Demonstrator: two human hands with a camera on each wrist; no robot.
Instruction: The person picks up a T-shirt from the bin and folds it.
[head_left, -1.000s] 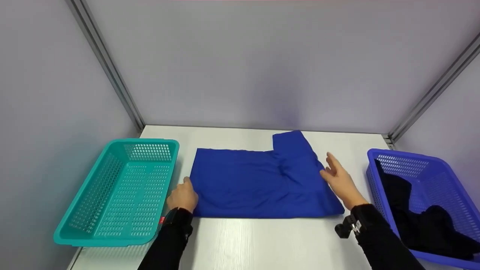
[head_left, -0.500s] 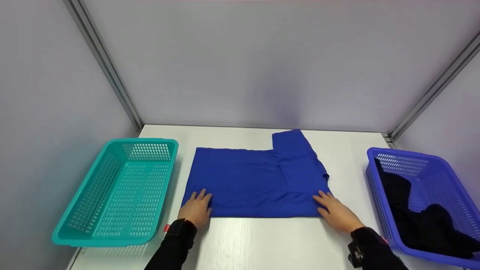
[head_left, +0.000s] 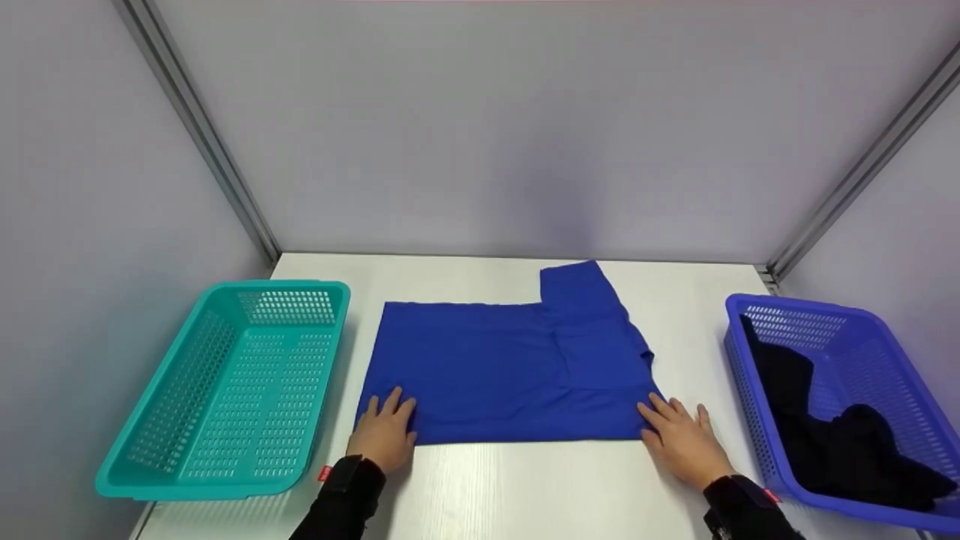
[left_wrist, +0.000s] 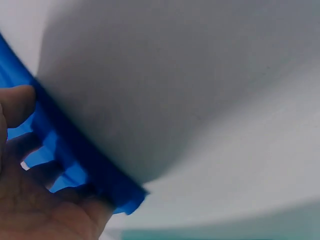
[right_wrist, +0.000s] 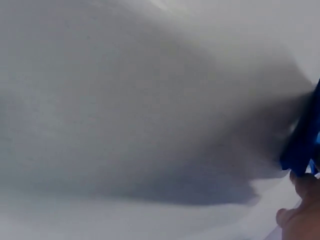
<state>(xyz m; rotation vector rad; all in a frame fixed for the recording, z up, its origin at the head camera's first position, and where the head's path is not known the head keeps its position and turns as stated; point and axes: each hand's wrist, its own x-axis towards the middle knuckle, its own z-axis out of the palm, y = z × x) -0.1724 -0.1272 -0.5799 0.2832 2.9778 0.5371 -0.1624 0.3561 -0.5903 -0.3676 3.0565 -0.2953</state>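
Across the white worktop (head_left: 525, 487), head view: the blue garment (head_left: 480, 360) lies flat, my left grip (head_left: 382, 435) and right grip (head_left: 681, 442) spread at its near corners, seemingly smoothing. Left wrist: fingers spread along its edge. Right wrist: fingertips at the garment. Next probably calls for pinching those corners.

No text we can read.
We see a small red tag (head_left: 325, 473) beside the left cuff (head_left: 354, 477), at the near left, and a second red tag (head_left: 772, 496) beside the right cuff (head_left: 739, 499), at the near right. Both are too small and blurred for us to make out any letters, numbers or sign on them.
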